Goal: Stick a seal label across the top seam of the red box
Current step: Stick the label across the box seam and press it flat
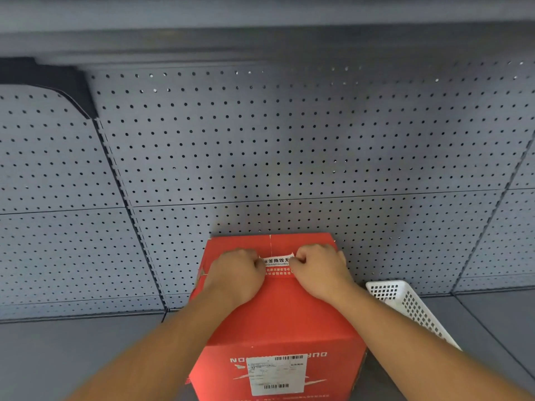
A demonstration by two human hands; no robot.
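A red cardboard box (278, 316) stands on a grey shelf, its top facing me, a pale seam running from the far edge toward the middle. A white and red seal label (277, 266) with printed characters lies across that seam. My left hand (236, 273) pinches the label's left end with curled fingers. My right hand (320, 270) pinches its right end the same way. Both hands rest on the box top and hide the label's ends. A white shipping label (276, 374) is stuck on the box's near face.
A white perforated plastic basket (411, 308) leans just right of the box. Grey pegboard (260, 146) forms the back wall directly behind the box. The grey shelf surface (72, 351) extends left and right.
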